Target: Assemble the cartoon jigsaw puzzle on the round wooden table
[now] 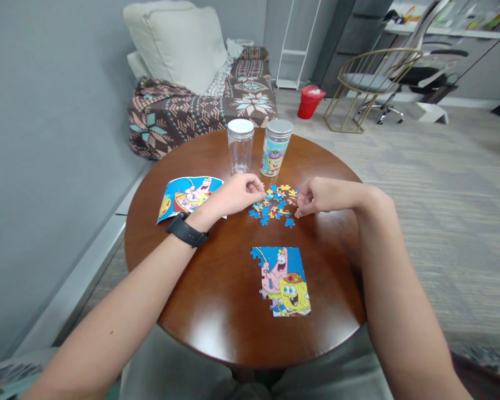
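A heap of loose jigsaw pieces (275, 206), mostly blue with some yellow and red, lies on the round brown table (216, 289). My left hand (242, 193), a black watch (186, 230) at its wrist, is at the heap's left edge, thumb and forefinger pinched together. At the right edge is my right hand (315, 195), its fingers curled in. Whatever either hand grips is too small or hidden. One blue jigsaw piece (290, 223) lies near my right fingertips. Closer to me sits a partly joined jigsaw (285, 283) with a pink and a yellow cartoon figure.
A picture sheet (170, 195) lies at left, partly under my left forearm. Behind the heap stand a clear lidded jar (240, 149) and a cartoon-printed jar (275, 151). Beyond are a covered sofa (250, 91), a red bin (310, 103) and a gold-framed chair (364, 83).
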The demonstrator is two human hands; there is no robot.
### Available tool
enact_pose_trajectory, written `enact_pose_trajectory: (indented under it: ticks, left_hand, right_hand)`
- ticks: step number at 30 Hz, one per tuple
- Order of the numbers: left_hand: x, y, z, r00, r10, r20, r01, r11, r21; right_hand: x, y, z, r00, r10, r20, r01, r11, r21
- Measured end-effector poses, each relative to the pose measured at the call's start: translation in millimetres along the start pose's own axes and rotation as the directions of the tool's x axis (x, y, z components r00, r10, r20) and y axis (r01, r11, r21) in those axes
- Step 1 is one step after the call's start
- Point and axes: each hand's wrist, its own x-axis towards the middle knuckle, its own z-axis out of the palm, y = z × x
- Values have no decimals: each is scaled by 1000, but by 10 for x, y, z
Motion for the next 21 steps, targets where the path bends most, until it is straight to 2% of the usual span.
enact_pose_trajectory:
  ticks: [2, 5, 7, 9, 14, 21]
  left_hand:
    - [-2, 22, 0, 1000, -8, 3, 8, 1000, -28]
    - [-16, 76, 4, 998, -43, 43, 48, 993, -111]
    - [-31, 119, 5, 994, -64, 84, 78, 981, -176]
    - [-46, 154, 1, 993, -52, 109, 76, 970, -231]
    - [-62, 153, -18, 993, 16, 121, 24, 947, -319]
    - [-46, 99, -31, 994, 60, 89, -22, 923, -384]
  right_hand:
    - [-17, -43, 2, 996, -88, -23, 89, 995, 50]
    - [-10, -136, 17, 963, -219, -158, 241, 960, 141]
    - [14, -200, 39, 930, -268, -252, 324, 922, 212]
    - [44, -249, 67, 912, -292, -288, 375, 878, 297]
    - [106, -278, 127, 913, -317, -258, 405, 786, 468]
    - [144, -236, 158, 911, -369, -184, 403, 706, 582]
